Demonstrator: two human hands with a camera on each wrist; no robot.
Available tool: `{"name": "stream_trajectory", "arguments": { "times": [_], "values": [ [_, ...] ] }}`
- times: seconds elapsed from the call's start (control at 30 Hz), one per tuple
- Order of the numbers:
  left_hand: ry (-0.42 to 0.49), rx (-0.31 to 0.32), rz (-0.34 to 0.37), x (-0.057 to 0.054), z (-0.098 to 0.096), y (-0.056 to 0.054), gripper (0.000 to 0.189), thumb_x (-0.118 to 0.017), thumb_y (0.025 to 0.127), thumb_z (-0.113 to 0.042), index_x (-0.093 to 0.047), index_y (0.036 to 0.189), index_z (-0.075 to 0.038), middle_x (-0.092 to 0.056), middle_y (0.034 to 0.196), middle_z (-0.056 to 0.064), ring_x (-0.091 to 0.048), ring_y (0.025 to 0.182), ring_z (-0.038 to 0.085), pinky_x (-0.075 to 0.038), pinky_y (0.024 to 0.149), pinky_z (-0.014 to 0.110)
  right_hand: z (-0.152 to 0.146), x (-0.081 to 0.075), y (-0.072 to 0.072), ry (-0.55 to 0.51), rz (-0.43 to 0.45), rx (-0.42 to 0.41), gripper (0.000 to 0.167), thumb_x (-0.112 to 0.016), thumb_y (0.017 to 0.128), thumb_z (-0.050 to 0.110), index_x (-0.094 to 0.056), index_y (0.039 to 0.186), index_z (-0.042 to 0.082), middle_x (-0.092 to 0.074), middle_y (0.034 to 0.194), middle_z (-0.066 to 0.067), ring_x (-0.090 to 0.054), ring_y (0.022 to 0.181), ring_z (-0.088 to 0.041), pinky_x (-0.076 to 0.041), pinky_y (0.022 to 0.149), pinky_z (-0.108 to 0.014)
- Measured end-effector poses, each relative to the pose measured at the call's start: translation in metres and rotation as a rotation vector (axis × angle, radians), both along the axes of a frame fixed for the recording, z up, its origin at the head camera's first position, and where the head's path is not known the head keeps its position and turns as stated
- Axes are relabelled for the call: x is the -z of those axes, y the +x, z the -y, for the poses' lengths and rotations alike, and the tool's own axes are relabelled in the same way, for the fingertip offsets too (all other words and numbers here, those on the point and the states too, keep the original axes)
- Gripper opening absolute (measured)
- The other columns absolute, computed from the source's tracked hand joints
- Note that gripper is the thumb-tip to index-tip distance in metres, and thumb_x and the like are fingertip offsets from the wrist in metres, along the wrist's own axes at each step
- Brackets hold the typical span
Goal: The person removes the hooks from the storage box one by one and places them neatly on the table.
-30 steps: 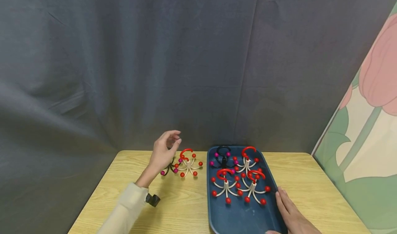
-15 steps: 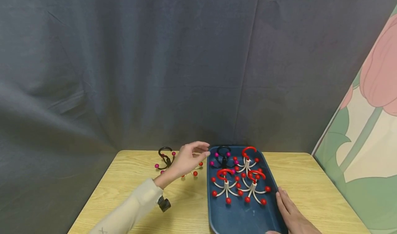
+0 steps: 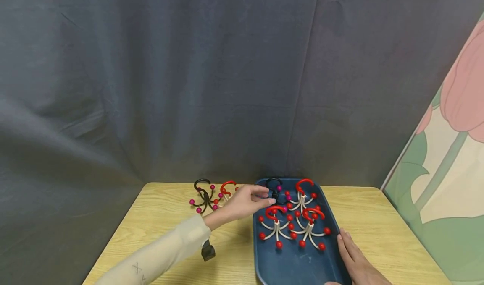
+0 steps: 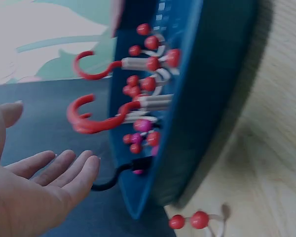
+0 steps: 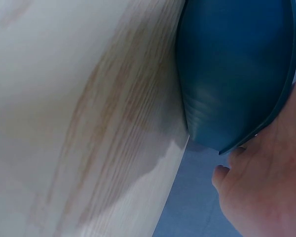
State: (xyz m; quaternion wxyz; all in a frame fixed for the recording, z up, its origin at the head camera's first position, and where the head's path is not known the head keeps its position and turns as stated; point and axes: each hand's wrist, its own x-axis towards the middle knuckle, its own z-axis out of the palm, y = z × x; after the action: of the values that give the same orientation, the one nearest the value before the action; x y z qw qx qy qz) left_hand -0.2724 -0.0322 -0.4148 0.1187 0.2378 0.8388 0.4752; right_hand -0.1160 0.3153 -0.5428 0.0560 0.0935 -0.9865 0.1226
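1. From my distant seat, I watch the left hand (image 3: 245, 202) reach across the rim of a blue tray (image 3: 291, 268) at its ten o'clock, the grip slack: fingers extended, holding nothing.
2. Half a second earlier, that hand was just short of the rim; a second earlier, it hung over the worktop (image 3: 378, 226) near the loose pieces. It has swung toward three o'clock.
3. The shift bares more of the pair outside the tray's ten o'clock side: a black piece (image 3: 206, 197), now seen nearly whole, and a red-hooked piece (image 3: 224, 191), its lower arms behind the hand.
4. Inside the tray, a black hook (image 3: 274, 196) sits at eleven o'clock, partly screened by the fingers; I cannot tell whether they touch it.
5. Unmoved in the tray: the twelve o'clock red hook (image 3: 302, 199), the two o'clock red hook (image 3: 310, 227) and the nine o'clock red hook (image 3: 277, 226).
6. The right hand (image 3: 357, 260) keeps its place at four o'clock, straight fingers outside the rim, thumb inside; whether its grip pinches, I cannot tell.
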Motion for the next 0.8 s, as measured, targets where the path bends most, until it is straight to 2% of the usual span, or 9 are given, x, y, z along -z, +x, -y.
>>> {"name": "stream_trajectory", "arguments": {
  "times": [0.07, 0.13, 0.23, 0.27, 0.43, 0.53, 0.63, 0.7, 0.8],
  "values": [
    [-0.023, 0.001, -0.008, 0.006, -0.005, 0.001, 0.055, -0.074, 0.097, -0.049, -0.069, 0.139, -0.014, -0.074, 0.132, 0.009, -0.075, 0.112, 0.021, -0.063, 0.090, 0.034, -0.001, 0.002, 0.000, -0.008, -0.020, -0.009, 0.124, -0.072, 0.082, 0.077, -0.022, 0.166, 0.000, -0.022, 0.170, -0.020, -0.004, 0.161, -0.020, -0.049, 0.115, -0.054],
    [-0.036, -0.002, -0.013, 0.011, -0.008, 0.003, 0.055, -0.074, 0.097, -0.049, -0.070, 0.138, -0.013, -0.075, 0.130, 0.009, -0.075, 0.109, 0.019, -0.063, 0.087, 0.031, -0.002, 0.004, -0.001, -0.030, -0.045, -0.026, 0.124, -0.074, 0.082, 0.074, -0.020, 0.167, 0.001, -0.020, 0.171, -0.019, 0.015, 0.158, 0.000, -0.030, 0.129, -0.028],
    [-0.032, -0.003, -0.012, 0.019, -0.013, 0.005, 0.051, -0.074, 0.097, -0.044, -0.072, 0.135, -0.010, -0.077, 0.124, 0.009, -0.075, 0.104, 0.017, -0.062, 0.084, 0.030, -0.004, 0.006, -0.002, -0.066, -0.100, -0.064, 0.124, -0.079, 0.081, 0.068, -0.018, 0.168, 0.002, -0.019, 0.171, -0.020, 0.026, 0.141, 0.022, 0.008, 0.111, 0.003],
    [-0.031, -0.007, -0.013, 0.021, -0.014, 0.005, 0.050, -0.074, 0.097, -0.043, -0.072, 0.134, -0.009, -0.078, 0.121, 0.007, -0.075, 0.102, 0.016, -0.062, 0.083, 0.030, -0.005, 0.007, -0.002, -0.084, -0.115, -0.077, 0.125, -0.081, 0.080, 0.066, -0.018, 0.167, 0.002, -0.019, 0.171, -0.021, 0.026, 0.141, 0.022, 0.015, 0.101, 0.006],
    [-0.021, -0.029, -0.012, 0.032, -0.019, 0.008, 0.036, -0.075, 0.098, -0.039, -0.080, 0.119, -0.010, -0.081, 0.108, 0.001, -0.075, 0.092, 0.009, -0.061, 0.078, 0.027, -0.005, 0.009, -0.003, -0.085, -0.104, -0.071, 0.125, -0.080, 0.081, 0.067, -0.019, 0.167, 0.002, -0.020, 0.170, -0.022, 0.027, 0.139, 0.023, 0.016, 0.102, 0.006],
    [-0.013, -0.041, -0.027, 0.038, -0.021, 0.010, 0.028, -0.075, 0.098, -0.034, -0.082, 0.113, -0.011, -0.081, 0.106, 0.001, -0.075, 0.091, 0.009, -0.061, 0.078, 0.026, -0.004, 0.007, -0.003, -0.043, -0.047, -0.032, 0.123, -0.074, 0.083, 0.073, -0.020, 0.167, 0.002, -0.022, 0.170, -0.020, 0.029, 0.136, 0.023, -0.016, 0.126, -0.015],
    [-0.012, -0.046, -0.058, 0.041, -0.020, 0.010, 0.027, -0.075, 0.099, -0.031, -0.082, 0.113, -0.010, -0.082, 0.107, 0.003, -0.076, 0.091, 0.010, -0.061, 0.077, 0.025, -0.003, 0.004, -0.002, -0.033, 0.012, -0.010, 0.124, -0.072, 0.083, 0.076, -0.020, 0.167, 0.000, -0.022, 0.170, -0.022, 0.017, 0.161, -0.009, -0.046, 0.117, -0.055],
    [-0.012, -0.048, -0.074, 0.042, -0.020, 0.010, 0.027, -0.074, 0.100, -0.030, -0.082, 0.113, -0.009, -0.082, 0.106, 0.003, -0.076, 0.088, 0.009, -0.060, 0.074, 0.023, -0.002, 0.001, -0.002, -0.035, 0.040, -0.004, 0.125, -0.071, 0.083, 0.077, -0.021, 0.166, -0.001, -0.022, 0.170, -0.023, -0.009, 0.161, -0.032, -0.050, 0.106, -0.067],
    [0.004, -0.046, -0.070, 0.043, -0.020, 0.011, 0.025, -0.075, 0.099, -0.029, -0.083, 0.112, -0.009, -0.083, 0.102, 0.004, -0.074, 0.081, 0.005, -0.057, 0.068, 0.020, -0.001, -0.003, -0.002, -0.053, 0.072, -0.001, 0.125, -0.070, 0.083, 0.077, -0.023, 0.165, -0.004, -0.021, 0.169, -0.025, -0.032, 0.147, -0.043, -0.048, 0.106, -0.070]
  ]
}}
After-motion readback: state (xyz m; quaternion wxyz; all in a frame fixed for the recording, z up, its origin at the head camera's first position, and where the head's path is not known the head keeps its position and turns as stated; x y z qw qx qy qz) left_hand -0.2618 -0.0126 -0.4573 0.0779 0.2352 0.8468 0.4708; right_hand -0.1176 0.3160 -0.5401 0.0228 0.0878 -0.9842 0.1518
